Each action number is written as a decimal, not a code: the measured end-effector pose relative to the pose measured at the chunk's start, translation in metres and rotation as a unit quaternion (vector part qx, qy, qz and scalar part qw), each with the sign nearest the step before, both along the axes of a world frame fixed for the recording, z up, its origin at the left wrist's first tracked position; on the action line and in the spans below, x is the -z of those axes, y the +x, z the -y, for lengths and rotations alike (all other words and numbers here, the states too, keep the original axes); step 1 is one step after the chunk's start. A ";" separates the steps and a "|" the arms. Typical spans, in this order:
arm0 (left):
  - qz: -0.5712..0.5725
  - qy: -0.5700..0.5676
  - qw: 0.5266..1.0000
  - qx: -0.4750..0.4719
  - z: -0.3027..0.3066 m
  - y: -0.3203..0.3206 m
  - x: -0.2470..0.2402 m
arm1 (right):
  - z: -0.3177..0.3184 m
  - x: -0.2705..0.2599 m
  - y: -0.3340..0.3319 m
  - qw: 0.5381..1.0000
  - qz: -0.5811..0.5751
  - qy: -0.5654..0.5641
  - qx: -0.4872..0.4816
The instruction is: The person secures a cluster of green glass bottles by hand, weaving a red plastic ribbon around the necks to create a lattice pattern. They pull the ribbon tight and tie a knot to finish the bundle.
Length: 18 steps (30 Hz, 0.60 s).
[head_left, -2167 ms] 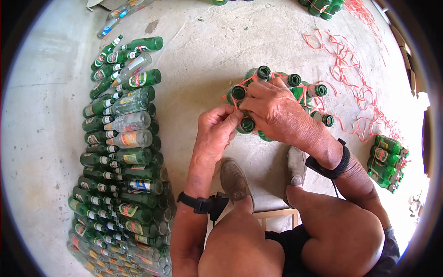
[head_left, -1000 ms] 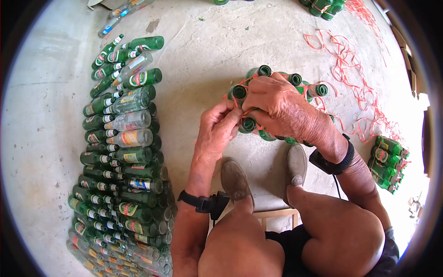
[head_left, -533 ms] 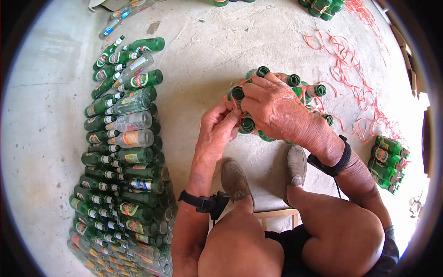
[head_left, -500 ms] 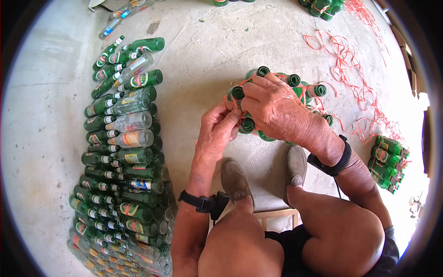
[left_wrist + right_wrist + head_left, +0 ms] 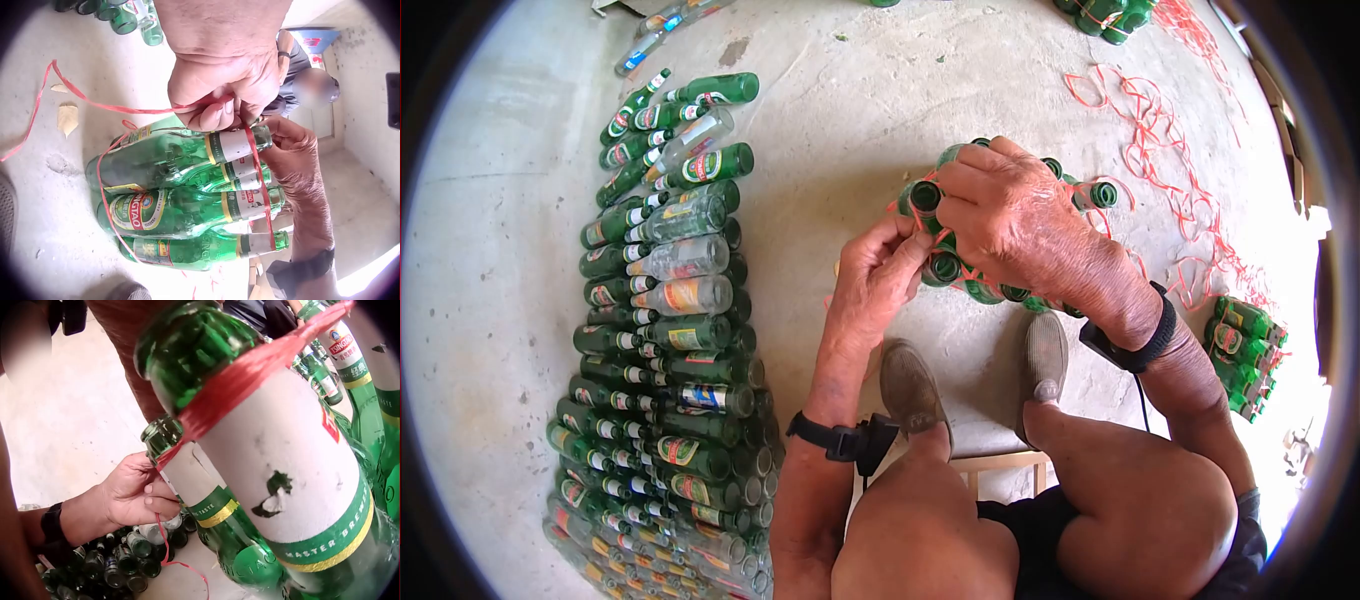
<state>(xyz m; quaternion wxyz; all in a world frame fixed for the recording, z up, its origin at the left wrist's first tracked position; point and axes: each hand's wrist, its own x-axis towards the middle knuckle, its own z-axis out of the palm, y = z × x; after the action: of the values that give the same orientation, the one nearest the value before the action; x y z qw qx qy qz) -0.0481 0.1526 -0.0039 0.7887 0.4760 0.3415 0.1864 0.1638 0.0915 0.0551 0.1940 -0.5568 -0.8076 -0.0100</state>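
Observation:
In the head view, a cluster of green beer bottles [image 5: 924, 196] stands upright between the two hands. Red plastic twine [image 5: 261, 181] runs round the bottle necks in the left wrist view, and a loose tail trails off from the left fingers. The left hand [image 5: 880, 275] pinches the twine between thumb and curled fingers beside the nearest left bottle neck. Over the bottle tops, the right hand [image 5: 1005, 210] bends its fingers down at the twine among the necks; its fingertips are hidden. Close up in the right wrist view, twine crosses a white neck label [image 5: 275, 456].
Rows of bottles lying down [image 5: 690, 335] fill the left floor. Tangled red twine [image 5: 1145, 140] is spread at the right. Tied bottle bundles [image 5: 1245, 350] stand at right and top right. Shoes [image 5: 912, 385] are close below the cluster. Another person [image 5: 306, 81] sits in the background.
The right hand has shifted slightly up and right, covering more of the far bottle mouths. The left hand stays at the same neck, still pinching the twine.

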 end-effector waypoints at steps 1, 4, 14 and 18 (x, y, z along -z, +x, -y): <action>0.002 -0.002 1.000 -0.001 0.000 0.000 0.001 | 0.000 -0.003 0.000 1.000 0.000 -0.003 0.000; 0.006 -0.012 1.000 -0.002 0.000 0.001 0.000 | 0.001 -0.008 0.000 1.000 -0.012 -0.003 0.000; 0.008 -0.045 0.999 0.005 -0.003 0.001 0.000 | 0.005 -0.003 0.002 0.982 -0.173 -0.074 -0.027; 0.020 -0.062 0.998 0.001 -0.003 0.000 0.004 | 0.006 -0.005 0.002 0.978 -0.187 -0.086 -0.030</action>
<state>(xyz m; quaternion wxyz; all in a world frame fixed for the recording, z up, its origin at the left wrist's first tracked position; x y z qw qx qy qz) -0.0486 0.1553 -0.0075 0.8236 0.4224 0.3361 0.1738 0.1655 0.0852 0.0602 0.2932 -0.5392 -0.7710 0.1698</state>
